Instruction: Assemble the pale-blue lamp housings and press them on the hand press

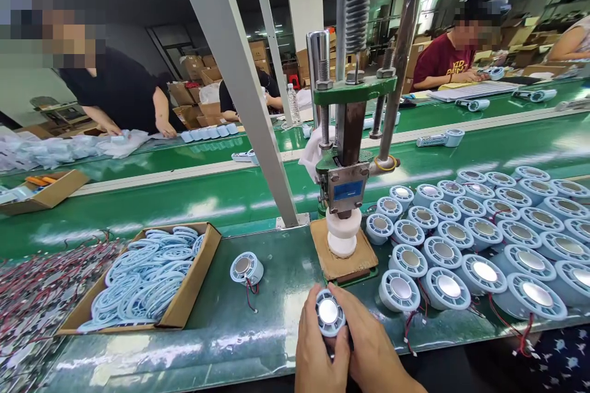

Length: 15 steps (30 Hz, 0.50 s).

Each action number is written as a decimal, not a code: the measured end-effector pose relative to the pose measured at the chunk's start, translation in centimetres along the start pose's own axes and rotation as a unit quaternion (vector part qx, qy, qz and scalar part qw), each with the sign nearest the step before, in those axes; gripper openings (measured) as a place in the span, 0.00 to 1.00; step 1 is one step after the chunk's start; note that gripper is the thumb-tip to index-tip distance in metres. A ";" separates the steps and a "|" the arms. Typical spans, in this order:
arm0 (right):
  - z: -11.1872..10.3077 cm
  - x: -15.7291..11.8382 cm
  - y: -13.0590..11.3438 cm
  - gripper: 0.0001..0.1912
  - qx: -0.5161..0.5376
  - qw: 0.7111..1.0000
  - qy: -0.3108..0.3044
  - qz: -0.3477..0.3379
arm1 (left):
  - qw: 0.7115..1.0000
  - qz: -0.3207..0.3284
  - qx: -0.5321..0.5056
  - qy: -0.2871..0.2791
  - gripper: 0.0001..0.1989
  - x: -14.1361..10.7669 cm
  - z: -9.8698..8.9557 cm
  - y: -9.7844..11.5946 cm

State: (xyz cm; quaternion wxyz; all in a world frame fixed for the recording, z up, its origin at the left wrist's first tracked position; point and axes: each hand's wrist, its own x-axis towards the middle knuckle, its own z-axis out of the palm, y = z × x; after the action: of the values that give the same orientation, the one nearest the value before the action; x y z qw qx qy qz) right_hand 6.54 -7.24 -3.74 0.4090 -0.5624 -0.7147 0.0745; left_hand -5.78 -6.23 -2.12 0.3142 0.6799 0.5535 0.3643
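A light-blue round fan housing (330, 313) with a shiny silver disc in its middle is held between both hands near the bench's front edge. My left hand (314, 350) is closed around its left side. From the right, my right hand (369, 344) closes on its other side, thumb near the lower rim. Just beyond the hands stands a hand press (348, 187) with a white round pressing head (343, 230) over a brown pad (322, 252). To the left, a single similar housing (243, 269) lies face up with red and black wires trailing.
Several matching housings (445, 285) fill the bench on the right. A cardboard box (198, 282) of light-blue rings (152, 270) stands left, beside a heap of wired parts (41, 301). A slanted grey post (239, 73) rises behind. Co-workers (124, 86) sit across the green conveyor (221, 193).
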 end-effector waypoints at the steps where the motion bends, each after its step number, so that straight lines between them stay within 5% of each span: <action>1: -1.1 0.4 -0.2 0.35 -0.024 0.999 -0.019 -0.017 | 1.000 -0.011 -0.008 -0.016 0.27 0.3 -0.2 -0.1; 5: -9.7 5.0 -2.2 0.32 -0.094 0.992 -0.009 -0.085 | 0.996 -0.054 -0.026 -0.064 0.27 3.9 -2.8 1.4; 10: -23.9 18.9 -6.1 0.23 -0.148 0.945 0.254 -0.145 | 0.997 0.004 -0.068 -0.029 0.25 10.6 -4.6 5.4; 12: -27.4 25.0 -6.6 0.22 -0.156 0.937 0.295 -0.100 | 0.994 0.034 -0.088 -0.046 0.25 12.5 -3.6 6.5; 15: -28.9 31.4 -6.1 0.19 -0.058 0.970 0.235 -0.034 | 0.987 0.067 -0.122 -0.082 0.26 14.3 -1.1 7.2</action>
State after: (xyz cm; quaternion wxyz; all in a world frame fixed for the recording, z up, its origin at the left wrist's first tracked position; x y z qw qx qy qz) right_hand 20.30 7.51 34.37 0.5345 -0.5619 -0.6207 -0.1151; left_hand -1.20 6.43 6.52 0.4144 0.6994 0.4305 0.3921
